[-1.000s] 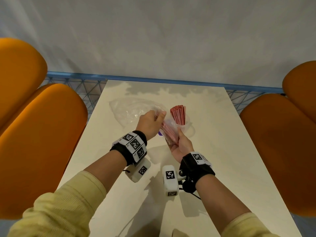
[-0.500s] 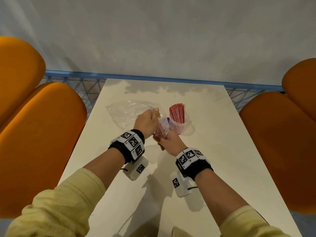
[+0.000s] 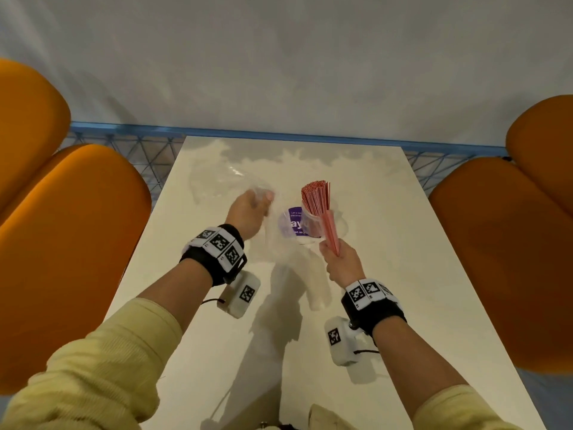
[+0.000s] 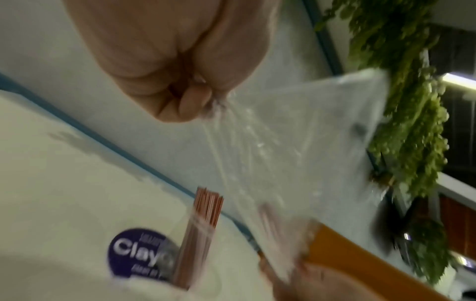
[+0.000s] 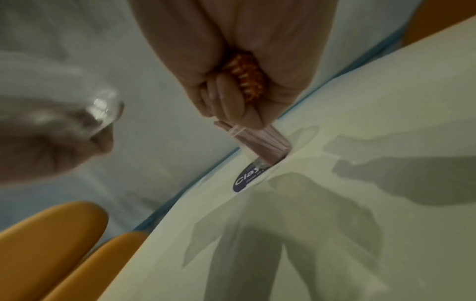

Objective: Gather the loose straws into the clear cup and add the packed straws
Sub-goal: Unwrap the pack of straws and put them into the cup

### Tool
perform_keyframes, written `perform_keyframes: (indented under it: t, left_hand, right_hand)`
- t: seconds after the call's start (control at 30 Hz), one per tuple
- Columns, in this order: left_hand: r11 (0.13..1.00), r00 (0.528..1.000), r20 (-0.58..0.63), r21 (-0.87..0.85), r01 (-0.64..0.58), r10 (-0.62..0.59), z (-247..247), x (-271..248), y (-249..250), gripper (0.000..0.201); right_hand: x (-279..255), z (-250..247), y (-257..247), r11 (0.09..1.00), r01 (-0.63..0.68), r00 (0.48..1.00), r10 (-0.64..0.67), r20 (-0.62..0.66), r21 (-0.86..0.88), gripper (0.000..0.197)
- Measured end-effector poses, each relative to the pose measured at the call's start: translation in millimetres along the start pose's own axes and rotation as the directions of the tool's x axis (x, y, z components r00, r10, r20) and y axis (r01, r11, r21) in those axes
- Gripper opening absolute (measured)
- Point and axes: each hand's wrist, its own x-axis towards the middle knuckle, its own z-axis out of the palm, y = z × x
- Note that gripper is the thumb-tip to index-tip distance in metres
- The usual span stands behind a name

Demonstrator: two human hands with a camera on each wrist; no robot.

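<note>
A clear cup [image 3: 310,226] stands mid-table with a thick bunch of red straws [image 3: 316,195] upright in it. My right hand [image 3: 339,263] grips a smaller bundle of red straws [image 3: 331,232] by its lower end, just right of the cup; a band ties that bundle [image 5: 260,140] in the right wrist view. My left hand [image 3: 249,212], lifted left of the cup, pinches a clear plastic bag [image 4: 296,146] that hangs below it, with no straws in it. The cup [image 4: 198,234] shows low in the left wrist view.
A round purple sticker [image 3: 296,221] lies on the white table [image 3: 403,274] just left of the cup. A second clear bag [image 3: 223,178] lies farther back on the left. Orange seats [image 3: 62,243] flank the table on both sides [image 3: 502,259]. A blue rail [image 3: 279,135] runs behind.
The straw bundle has come out of the bag: my right hand moved right holding it bare, while my left hand rose and pulled away left with the bag, uncovering the purple sticker.
</note>
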Motion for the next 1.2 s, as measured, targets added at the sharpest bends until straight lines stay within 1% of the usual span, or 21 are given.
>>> perform_keyframes:
  t: [0.07,0.1,0.17,0.27,0.33,0.4,0.47,0.53,0.57,0.6,0.67,0.73,0.77,0.83,0.97,1.1,1.13,1.2]
  left_hand:
    - [0.997,0.987,0.147,0.067,0.049,-0.058,17,-14,-14,0.035]
    - [0.994,0.975,0.207,0.096,0.061,-0.079,27,-23,-25,0.041]
    - [0.983,0.952,0.285,0.173,0.068,-0.116,47,-40,-46,0.054]
    - [0.958,0.911,0.347,0.250,0.138,-0.222,74,-60,-70,0.065]
    - [0.942,0.884,0.368,0.276,0.191,-0.287,84,-70,-76,0.070]
    - [0.929,0.866,0.378,0.297,0.221,-0.327,88,-76,-79,0.075]
    - [0.921,0.863,0.377,0.322,0.217,-0.336,86,-80,-78,0.082]
    - [0.909,0.886,0.344,0.379,0.171,-0.310,82,-79,-77,0.092]
    - [0.906,0.906,0.314,0.399,0.144,-0.282,79,-79,-76,0.095]
    - [0.909,0.930,0.273,0.397,0.124,-0.246,76,-77,-74,0.093]
    - [0.939,0.971,0.166,0.324,0.112,-0.173,70,-73,-65,0.076]
    - [0.972,0.992,0.075,0.220,0.087,-0.105,66,-65,-53,0.054]
    - [0.983,0.996,0.044,0.171,0.068,-0.076,65,-59,-47,0.047]
    - [0.997,0.999,-0.005,0.069,0.037,-0.037,68,-46,-36,0.042]
    - [0.997,0.999,-0.038,-0.072,0.010,-0.013,81,-28,-15,0.034]
    - [0.996,0.994,-0.109,-0.095,-0.002,-0.008,90,-12,-5,0.032]
    - [0.996,0.992,-0.123,-0.084,-0.001,-0.010,91,-7,-3,0.031]
    - [0.998,0.989,-0.148,-0.060,-0.010,0.001,92,5,1,0.030]
  right_hand:
    - [5,-6,3,1.000,-0.002,0.997,0.004,-0.078,0.027,0.019]
    - [6,-8,3,1.000,-0.002,0.996,0.004,-0.089,0.026,0.019]
    - [5,-9,3,1.000,0.005,0.998,-0.004,-0.062,0.004,0.016]
    - [1,-7,7,0.999,0.004,1.000,-0.005,-0.011,-0.042,0.016]
    - [-3,-5,12,0.998,-0.008,1.000,0.009,0.019,-0.056,0.015]
    - [-7,-4,16,0.996,-0.018,0.999,0.021,0.037,-0.091,0.012]
    - [-10,-4,21,0.992,-0.017,0.998,0.024,0.058,-0.126,0.011]
    - [-12,-5,23,0.990,-0.018,0.997,0.029,0.076,-0.139,0.011]
    - [-12,-5,23,0.990,-0.018,0.996,0.030,0.079,-0.141,0.014]
    - [-12,-5,23,0.990,-0.015,0.996,0.027,0.082,-0.143,0.016]
    - [-11,-6,21,0.986,-0.004,0.996,0.018,0.086,-0.167,0.011]
    - [-10,-5,18,0.978,0.015,0.997,0.002,0.082,-0.210,0.005]
    - [-10,-4,15,0.971,0.029,0.997,-0.010,0.078,-0.237,0.003]
    - [-9,0,9,0.953,0.071,0.996,-0.051,0.074,-0.296,0.010]
    - [-6,9,-10,0.920,0.155,0.984,-0.110,0.143,-0.359,0.019]
    - [6,12,-27,0.918,0.221,0.965,-0.157,0.211,-0.329,0.043]
    - [11,10,-30,0.914,0.235,0.961,-0.167,0.221,-0.331,0.046]
    - [21,6,-35,0.908,0.257,0.954,-0.184,0.235,-0.332,0.044]
